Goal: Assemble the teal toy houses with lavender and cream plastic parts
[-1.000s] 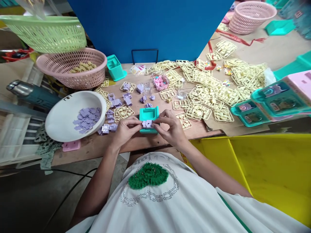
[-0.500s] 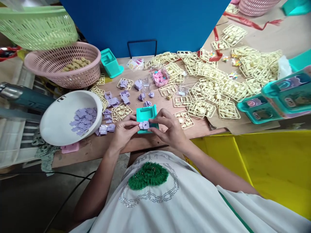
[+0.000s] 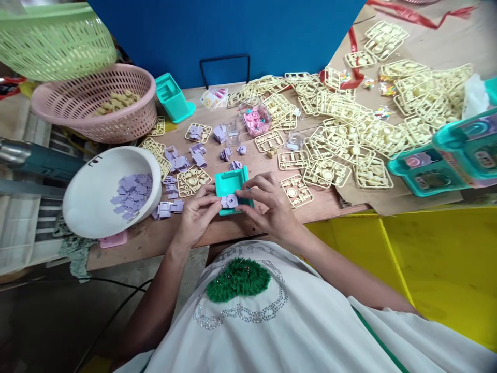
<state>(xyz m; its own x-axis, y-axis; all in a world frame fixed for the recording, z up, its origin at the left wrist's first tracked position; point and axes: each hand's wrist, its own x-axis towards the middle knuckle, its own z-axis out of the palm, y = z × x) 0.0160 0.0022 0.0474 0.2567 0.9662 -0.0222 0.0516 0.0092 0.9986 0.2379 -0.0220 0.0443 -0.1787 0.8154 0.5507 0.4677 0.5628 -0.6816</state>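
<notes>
A small purple plastic part (image 3: 230, 201) with a round, holed end is pinched between both hands. My left hand (image 3: 197, 213) grips its left end between thumb and fingertips. On the other side, my right hand (image 3: 271, 204) closes thumb and fingers on the round end. Directly behind and under the part stands a teal plastic case (image 3: 230, 181) with a rectangular recess. Loose purple pieces (image 3: 171, 208) lie left of my left hand, and a cream part frame (image 3: 193, 180) is just beyond it. Another cream frame (image 3: 296, 190) rests right of my right hand.
A white bowl (image 3: 77, 207) with purple pieces stands left, below a pink basket (image 3: 128, 122) and a green basket (image 3: 58, 46). Many cream frames (image 3: 341, 114) cover the right of the table. Teal cases (image 3: 407, 166) stand far right. A blue panel (image 3: 225, 31) rises behind.
The camera view has shifted slightly, spreading the side objects outward. Both hands keep hold of the purple part, which stays over the teal case with hardly any movement.
</notes>
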